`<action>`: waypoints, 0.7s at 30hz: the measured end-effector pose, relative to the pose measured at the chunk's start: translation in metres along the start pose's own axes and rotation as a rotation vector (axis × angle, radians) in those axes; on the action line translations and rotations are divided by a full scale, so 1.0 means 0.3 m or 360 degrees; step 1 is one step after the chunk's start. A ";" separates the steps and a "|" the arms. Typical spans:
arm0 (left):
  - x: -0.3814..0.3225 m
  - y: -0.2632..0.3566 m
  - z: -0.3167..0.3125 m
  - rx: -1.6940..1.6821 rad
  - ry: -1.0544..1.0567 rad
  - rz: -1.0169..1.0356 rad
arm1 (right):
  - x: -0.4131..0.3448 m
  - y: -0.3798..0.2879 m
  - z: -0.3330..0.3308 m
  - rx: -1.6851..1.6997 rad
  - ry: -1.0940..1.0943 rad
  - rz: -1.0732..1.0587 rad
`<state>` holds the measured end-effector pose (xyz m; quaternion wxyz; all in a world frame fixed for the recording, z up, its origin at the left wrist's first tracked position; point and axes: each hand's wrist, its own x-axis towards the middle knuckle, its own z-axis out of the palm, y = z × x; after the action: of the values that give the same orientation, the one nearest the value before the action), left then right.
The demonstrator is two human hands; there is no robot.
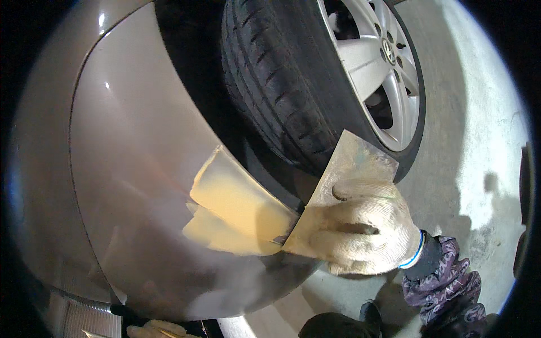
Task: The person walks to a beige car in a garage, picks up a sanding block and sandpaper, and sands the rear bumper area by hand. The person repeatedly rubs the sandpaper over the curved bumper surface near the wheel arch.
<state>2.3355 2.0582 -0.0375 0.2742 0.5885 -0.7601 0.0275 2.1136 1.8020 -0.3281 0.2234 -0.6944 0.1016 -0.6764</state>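
Note:
My right hand (pixel 367 228), in a soiled knitted work glove, grips a flat, thin filler spreader (pixel 353 156). The spreader's lower left edge meets the lower right end of a patch of yellow body filler (pixel 236 203). That filler covers the wheel-arch edge of a grey-brown car body panel (pixel 139 139). It looks smooth, with uneven outer edges and a small dark spot near the spreader. At the bottom rim, my left hand (pixel 148 330) shows only in part, also gloved. A thin yellowish edge crosses it, but its grip is cut off by the frame.
A black tyre (pixel 279 84) on a silver alloy wheel (pixel 367 63) stands right of the panel, close behind the spreader. A ribbed clear lamp (pixel 91 319) lies at the lower left. Concrete floor (pixel 444 126) extends on the right; a dark shoe (pixel 370 314) rests below.

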 end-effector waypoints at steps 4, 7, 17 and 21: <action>-0.007 0.003 -0.006 -0.0025 -0.0024 0.0026 | 0.083 -0.058 0.035 0.0064 0.0261 0.0107; -0.009 0.020 -0.016 -0.0044 -0.0055 0.0036 | 0.165 -0.060 0.104 -0.0033 0.0448 0.0092; -0.006 0.077 -0.054 -0.0146 -0.0222 0.0006 | 0.242 -0.063 0.118 -0.0001 0.0579 0.0085; -0.011 0.073 -0.038 -0.0090 -0.0143 0.0010 | 0.202 -0.047 0.138 0.0010 0.0576 0.0005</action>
<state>2.3205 2.0720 -0.0233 0.2562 0.5786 -0.7741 -0.0197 2.1561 1.7945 -0.2669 0.2047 -0.5604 0.1393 -0.7904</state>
